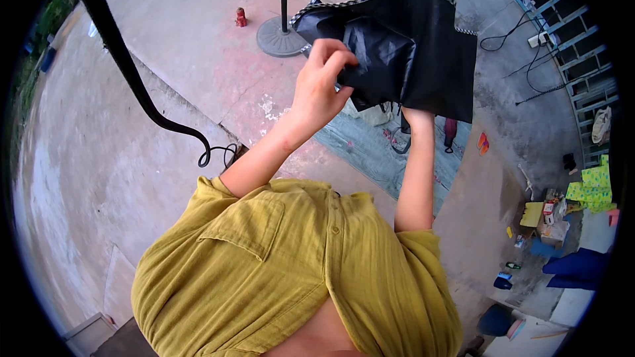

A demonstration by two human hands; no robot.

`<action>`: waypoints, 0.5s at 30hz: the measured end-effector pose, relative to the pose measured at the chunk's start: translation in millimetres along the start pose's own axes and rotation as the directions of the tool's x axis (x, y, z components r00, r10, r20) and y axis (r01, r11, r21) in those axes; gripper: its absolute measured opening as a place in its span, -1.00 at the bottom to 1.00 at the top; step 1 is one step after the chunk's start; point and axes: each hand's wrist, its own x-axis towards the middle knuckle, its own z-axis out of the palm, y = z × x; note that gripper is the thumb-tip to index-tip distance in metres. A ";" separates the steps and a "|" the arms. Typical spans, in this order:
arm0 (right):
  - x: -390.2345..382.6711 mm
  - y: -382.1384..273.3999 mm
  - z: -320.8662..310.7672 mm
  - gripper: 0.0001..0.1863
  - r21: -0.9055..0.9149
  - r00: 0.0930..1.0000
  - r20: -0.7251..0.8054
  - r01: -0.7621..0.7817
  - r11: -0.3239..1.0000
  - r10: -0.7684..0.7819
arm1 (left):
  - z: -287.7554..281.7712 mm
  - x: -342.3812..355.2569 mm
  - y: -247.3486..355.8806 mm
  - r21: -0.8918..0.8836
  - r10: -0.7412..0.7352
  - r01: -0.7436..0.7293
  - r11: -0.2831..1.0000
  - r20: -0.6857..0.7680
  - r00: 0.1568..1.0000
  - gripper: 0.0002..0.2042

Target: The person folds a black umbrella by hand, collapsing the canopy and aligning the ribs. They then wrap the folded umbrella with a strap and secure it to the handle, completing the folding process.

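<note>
A black fabric piece, with checked binding along its upper edge and a shiny creased inner layer, is raised in front of me. My left hand is at its left part, fingers curled against the shiny layer, seeming to pinch it. My right hand reaches under the fabric at its lower right, so its fingers are hidden. Beneath both, a pale blue-green sheet lies on the concrete, with a maroon strapped item and pale cloth partly covered by the fabric.
A standing fan's round base is ahead, near a small red object. A black cord hangs at left. Orange flip-flops, loose cables and a light-blue grille are at right, with cardboard, green packets and dark blue cloth below.
</note>
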 end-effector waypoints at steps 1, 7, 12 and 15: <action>3.1 -5.0 -0.1 -0.54 0.047 0.999 -0.051 0.006 0.999 -0.003 | 1.5 -4.4 -0.2 -0.040 0.060 -0.060 0.997 -0.017 0.998 -0.65; 2.3 -2.2 -4.5 -0.52 0.089 0.992 -0.126 0.014 0.996 -0.002 | -2.0 -17.5 41.4 -0.338 0.126 0.037 0.941 0.448 0.885 -0.86; -8.8 14.4 -23.0 -0.51 -0.013 1.000 0.001 -0.003 1.000 0.003 | -30.0 24.2 11.8 -0.040 0.148 -0.160 0.986 -0.224 0.963 -0.51; -14.3 13.3 -32.0 -0.50 -0.038 0.996 0.091 -0.024 0.999 0.027 | -38.4 40.1 -29.9 0.076 0.101 -0.107 0.991 0.070 0.992 -0.46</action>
